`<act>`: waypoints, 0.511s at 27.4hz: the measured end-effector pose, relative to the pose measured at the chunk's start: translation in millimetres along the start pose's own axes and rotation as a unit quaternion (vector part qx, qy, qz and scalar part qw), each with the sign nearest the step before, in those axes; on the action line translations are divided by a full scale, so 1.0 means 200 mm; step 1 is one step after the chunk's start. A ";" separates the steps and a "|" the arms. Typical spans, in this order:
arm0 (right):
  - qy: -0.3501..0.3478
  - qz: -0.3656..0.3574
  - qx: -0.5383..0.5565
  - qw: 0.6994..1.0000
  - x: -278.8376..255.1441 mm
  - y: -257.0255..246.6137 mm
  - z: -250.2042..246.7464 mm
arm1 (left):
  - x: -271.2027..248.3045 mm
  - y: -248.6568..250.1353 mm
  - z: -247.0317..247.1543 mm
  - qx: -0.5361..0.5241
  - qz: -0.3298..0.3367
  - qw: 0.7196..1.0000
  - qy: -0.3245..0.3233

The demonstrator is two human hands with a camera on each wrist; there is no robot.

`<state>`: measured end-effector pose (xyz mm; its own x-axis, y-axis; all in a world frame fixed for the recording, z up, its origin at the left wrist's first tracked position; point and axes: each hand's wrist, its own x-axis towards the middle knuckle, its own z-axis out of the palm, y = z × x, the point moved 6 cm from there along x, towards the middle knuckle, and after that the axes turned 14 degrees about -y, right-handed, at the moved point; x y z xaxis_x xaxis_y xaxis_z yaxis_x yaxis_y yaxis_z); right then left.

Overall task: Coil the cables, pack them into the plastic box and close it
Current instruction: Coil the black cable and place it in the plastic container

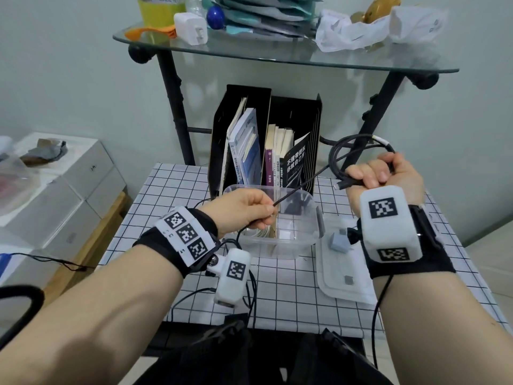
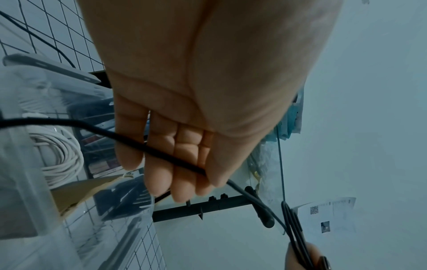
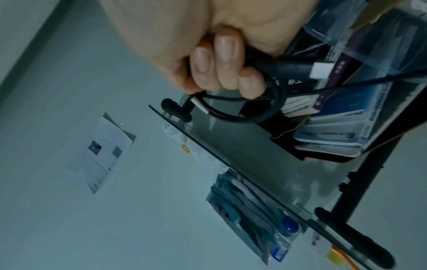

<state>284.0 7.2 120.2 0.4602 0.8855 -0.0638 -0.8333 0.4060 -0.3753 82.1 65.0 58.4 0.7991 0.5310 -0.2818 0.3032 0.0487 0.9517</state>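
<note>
A black cable [image 1: 311, 180] stretches between my two hands above the table. My right hand [image 1: 384, 172] grips a few coiled loops of it [image 3: 261, 113], and its plug [image 3: 298, 68] pokes out beside the fist. My left hand [image 1: 249, 208] holds the straight run of the cable [image 2: 171, 160] between thumb and curled fingers, over the clear plastic box [image 1: 311, 240]. A coiled white cable [image 2: 62, 157] lies inside the box. The box's clear lid [image 1: 344, 284] lies flat on the table to the right of it.
A black file holder with books [image 1: 266, 140] stands behind the box. A glass shelf [image 1: 277, 55] on black legs, stacked with papers and a white charger, hangs over the back of the checked table [image 1: 291, 295]. White boxes [image 1: 55, 195] sit at the left.
</note>
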 end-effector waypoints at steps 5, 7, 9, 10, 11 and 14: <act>0.011 -0.001 -0.034 0.999 0.01 0.02 -0.02 | 0.00 -0.02 0.00 0.022 -0.014 1.000 -0.010; 0.007 0.014 -0.049 0.999 0.01 0.05 -0.02 | 0.00 -0.02 0.00 0.044 -0.025 0.999 -0.011; 0.008 0.026 -0.064 0.998 0.02 0.07 -0.04 | -0.01 -0.04 -0.02 0.050 -0.035 0.998 -0.009; 0.007 0.032 -0.070 0.997 0.02 0.08 -0.04 | -0.02 -0.06 -0.03 0.046 -0.038 0.998 -0.008; 0.006 0.038 -0.075 0.996 0.02 0.09 -0.05 | -0.02 -0.07 -0.03 0.038 -0.040 0.998 -0.007; 0.005 0.053 -0.093 0.994 0.02 0.12 -0.07 | -0.03 -0.10 -0.05 0.030 -0.048 0.998 -0.003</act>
<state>270.5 17.4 98.0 0.3774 0.9182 -0.1204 -0.8065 0.2620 -0.5301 65.2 68.7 41.6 0.7685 0.5205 -0.3723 0.4090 0.0480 0.9113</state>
